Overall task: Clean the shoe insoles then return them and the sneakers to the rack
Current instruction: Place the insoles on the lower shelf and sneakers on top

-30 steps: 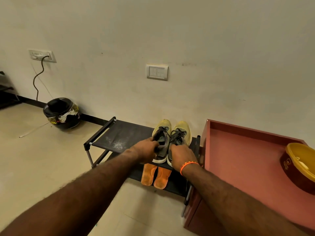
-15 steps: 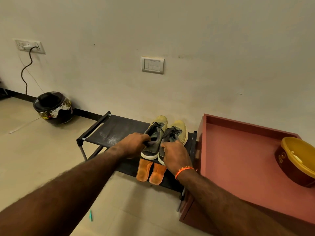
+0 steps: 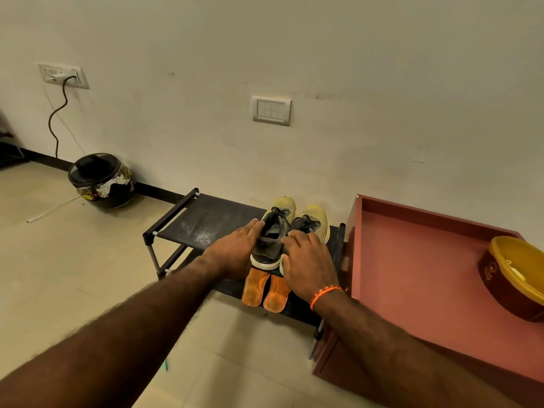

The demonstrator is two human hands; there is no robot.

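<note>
Two sneakers are sitting side by side on the top shelf of the shoe rack, at its end nearest the red cabinet, with their yellow toes pointing at the wall. The left sneaker is showing its dark collar and white heel sole toward the camera; the right sneaker is lying touching it on the cabinet side, its heel hidden under a hand. Two orange insoles are lying flat and touching each other on the lower shelf of the rack, directly below the sneaker heels, with their ends pointing toward the camera.

The left hand is resting against the outer side of the left sneaker, fingers nearly straight and laid along the upper; this grip is not closing round anything. The right hand is lying flat over the heel of the right sneaker, fingers spread and extended, again with no closed grip. An orange wristband is sitting on the right wrist.

A yellow tub is standing on top of the cabinet, on its side far from the rack. A motorcycle helmet is lying on the floor against the wall, well apart from the rack on the side away from the cabinet. A switch plate is mounted on the wall above the rack. A wall socket with a plugged cable is mounted above the helmet.
</note>
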